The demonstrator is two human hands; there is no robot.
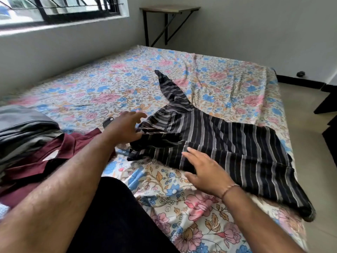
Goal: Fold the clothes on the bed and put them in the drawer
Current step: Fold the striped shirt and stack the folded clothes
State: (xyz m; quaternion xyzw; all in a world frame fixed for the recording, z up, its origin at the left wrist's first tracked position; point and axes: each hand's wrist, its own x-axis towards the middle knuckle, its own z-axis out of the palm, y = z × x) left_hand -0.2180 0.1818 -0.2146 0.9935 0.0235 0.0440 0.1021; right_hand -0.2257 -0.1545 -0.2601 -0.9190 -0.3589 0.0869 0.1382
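Note:
A dark shirt with pale stripes (228, 143) lies spread on the floral bed sheet (109, 84), one sleeve pointing to the far side. My left hand (125, 126) hovers open at the shirt's collar end, fingers spread, holding nothing. My right hand (204, 170) lies open with straight fingers on the shirt's near edge. A maroon shirt (54, 157) lies crumpled at the left under my left forearm. Beside it sits a stack of folded grey clothes (23, 130). No drawer is in view.
A small dark object (108, 121) lies on the sheet behind my left hand. A wall-mounted wooden shelf (169, 9) hangs beyond the bed. A window (60, 10) is at the top left. Tiled floor (317, 161) and dark furniture (328, 106) are on the right.

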